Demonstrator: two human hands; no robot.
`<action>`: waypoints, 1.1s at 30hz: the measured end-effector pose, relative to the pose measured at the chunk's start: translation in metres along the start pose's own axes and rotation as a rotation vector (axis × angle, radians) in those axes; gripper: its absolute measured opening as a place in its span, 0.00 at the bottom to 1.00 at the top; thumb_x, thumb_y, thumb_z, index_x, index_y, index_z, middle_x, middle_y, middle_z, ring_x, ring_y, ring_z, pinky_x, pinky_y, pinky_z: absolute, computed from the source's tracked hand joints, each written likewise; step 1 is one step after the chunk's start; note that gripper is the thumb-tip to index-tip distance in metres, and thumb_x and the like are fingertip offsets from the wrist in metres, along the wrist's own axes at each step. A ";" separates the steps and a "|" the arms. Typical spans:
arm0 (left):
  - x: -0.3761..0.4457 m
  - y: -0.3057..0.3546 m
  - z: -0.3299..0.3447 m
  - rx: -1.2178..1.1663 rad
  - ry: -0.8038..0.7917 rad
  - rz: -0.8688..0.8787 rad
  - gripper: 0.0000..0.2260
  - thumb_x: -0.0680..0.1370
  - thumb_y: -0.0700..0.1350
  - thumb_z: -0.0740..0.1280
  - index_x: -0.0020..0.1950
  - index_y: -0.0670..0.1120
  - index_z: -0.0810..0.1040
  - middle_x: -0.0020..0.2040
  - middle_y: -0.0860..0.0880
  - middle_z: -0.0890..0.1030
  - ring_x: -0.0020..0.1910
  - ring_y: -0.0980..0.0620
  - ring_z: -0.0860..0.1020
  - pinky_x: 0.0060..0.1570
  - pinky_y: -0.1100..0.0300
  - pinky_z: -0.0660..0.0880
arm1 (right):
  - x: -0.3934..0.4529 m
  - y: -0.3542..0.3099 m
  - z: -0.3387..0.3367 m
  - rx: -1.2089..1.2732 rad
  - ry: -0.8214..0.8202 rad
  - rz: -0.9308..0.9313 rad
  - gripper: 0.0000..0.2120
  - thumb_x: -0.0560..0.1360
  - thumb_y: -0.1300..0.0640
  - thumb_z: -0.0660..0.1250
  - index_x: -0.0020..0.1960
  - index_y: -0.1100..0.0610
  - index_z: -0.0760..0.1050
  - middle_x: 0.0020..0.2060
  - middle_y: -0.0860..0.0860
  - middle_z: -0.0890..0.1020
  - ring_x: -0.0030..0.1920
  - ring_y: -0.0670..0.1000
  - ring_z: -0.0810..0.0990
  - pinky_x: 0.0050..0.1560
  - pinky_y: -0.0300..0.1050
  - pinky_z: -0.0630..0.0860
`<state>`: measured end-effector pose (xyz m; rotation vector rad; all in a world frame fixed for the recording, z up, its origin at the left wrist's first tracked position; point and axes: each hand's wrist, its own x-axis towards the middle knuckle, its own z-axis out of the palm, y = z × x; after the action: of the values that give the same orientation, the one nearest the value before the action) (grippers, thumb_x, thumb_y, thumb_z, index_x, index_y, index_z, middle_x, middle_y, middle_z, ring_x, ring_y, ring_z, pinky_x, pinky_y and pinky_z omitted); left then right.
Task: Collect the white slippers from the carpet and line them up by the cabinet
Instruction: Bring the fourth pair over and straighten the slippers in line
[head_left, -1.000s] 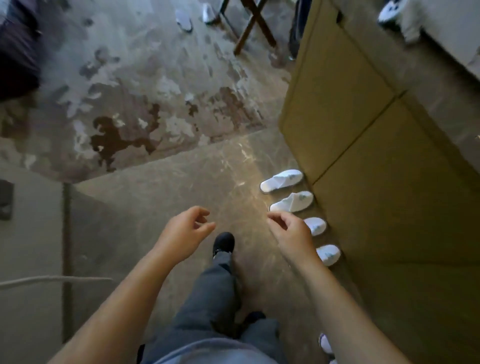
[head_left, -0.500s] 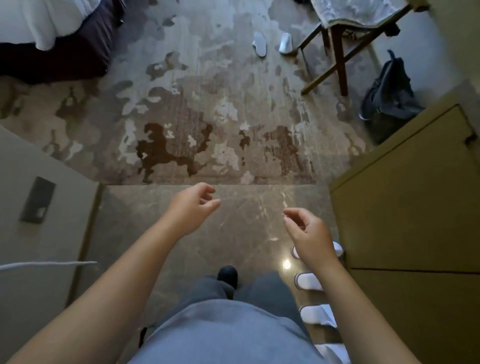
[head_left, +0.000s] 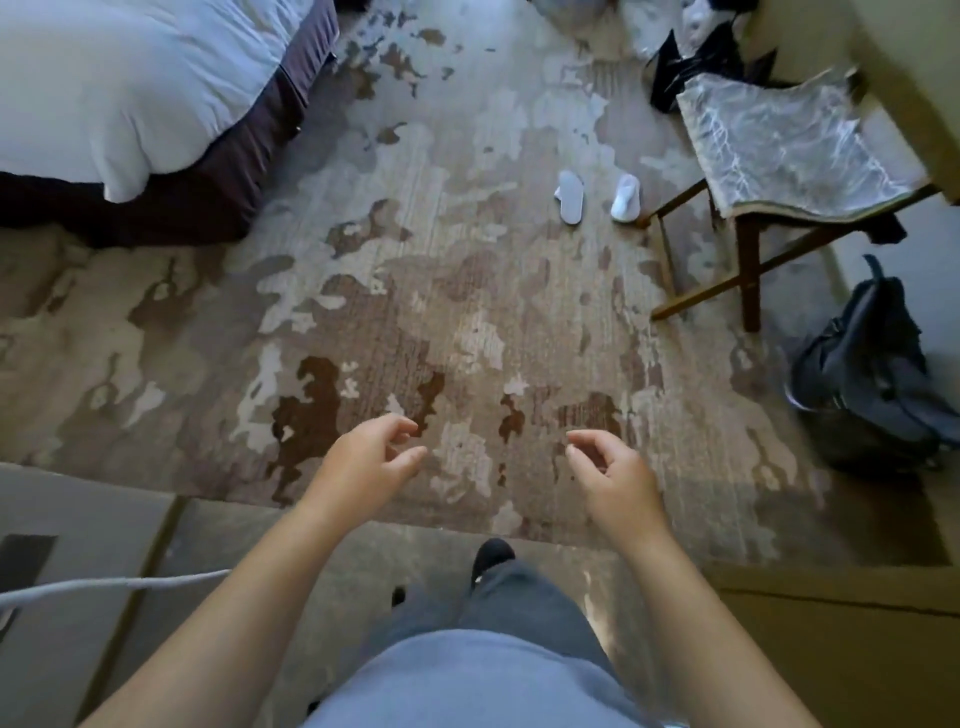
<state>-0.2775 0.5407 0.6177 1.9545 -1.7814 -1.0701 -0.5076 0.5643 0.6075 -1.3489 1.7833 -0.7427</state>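
**White pair left on the carpet, both hands empty**

White slippers (head_left: 597, 197): two of them remain on the patterned carpet (head_left: 467, 291), far side from you, just beside the front leg of the wooden chair (head_left: 748, 249). They lie near each other but apart, not touching.

Progress, judged from this view only: the collect step for this pair is not yet done. The cabinet (head_left: 831, 649) shows only as a corner at lower right, and no slipper row is visible beside it here, so I can't tell how many are already lined up.

Hands:
- Your left hand (head_left: 363, 462) hangs over the near carpet edge, fingers loosely curled, holding nothing.
- Your right hand (head_left: 613, 478) is the same: relaxed curl, empty.
- Both are well apart from the pair.

How the pair looks:
- The left one lies sole-up, a flat greyish oval.
- The right one appears upright, white upper showing, toe direction hard to tell.
- Thin, soft hotel type by the look; should pinch up easily, one per hand.

Watch the chair leg and the dark backpack (head_left: 867, 374) on your way in.
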 end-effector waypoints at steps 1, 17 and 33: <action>0.021 0.005 -0.009 -0.013 0.020 -0.022 0.13 0.74 0.46 0.65 0.57 0.45 0.75 0.47 0.50 0.76 0.44 0.52 0.74 0.46 0.59 0.70 | 0.029 -0.013 -0.005 0.003 -0.011 -0.018 0.11 0.75 0.58 0.62 0.56 0.57 0.75 0.46 0.49 0.78 0.47 0.48 0.75 0.45 0.38 0.70; 0.423 0.071 -0.103 -0.022 -0.029 -0.025 0.14 0.75 0.48 0.64 0.59 0.46 0.73 0.53 0.48 0.78 0.48 0.53 0.74 0.47 0.58 0.71 | 0.422 -0.120 0.001 -0.037 -0.038 0.004 0.10 0.75 0.58 0.62 0.55 0.56 0.75 0.46 0.48 0.78 0.47 0.47 0.76 0.42 0.30 0.68; 0.830 0.254 -0.117 0.068 -0.184 0.094 0.17 0.75 0.49 0.63 0.62 0.44 0.71 0.59 0.46 0.77 0.52 0.50 0.75 0.49 0.59 0.70 | 0.778 -0.127 -0.084 -0.026 0.046 0.214 0.11 0.75 0.59 0.61 0.57 0.58 0.74 0.48 0.51 0.77 0.50 0.49 0.75 0.49 0.40 0.68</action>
<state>-0.4159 -0.3242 0.5935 1.8414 -2.0085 -1.2071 -0.6277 -0.2185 0.5791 -1.1424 1.9431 -0.6393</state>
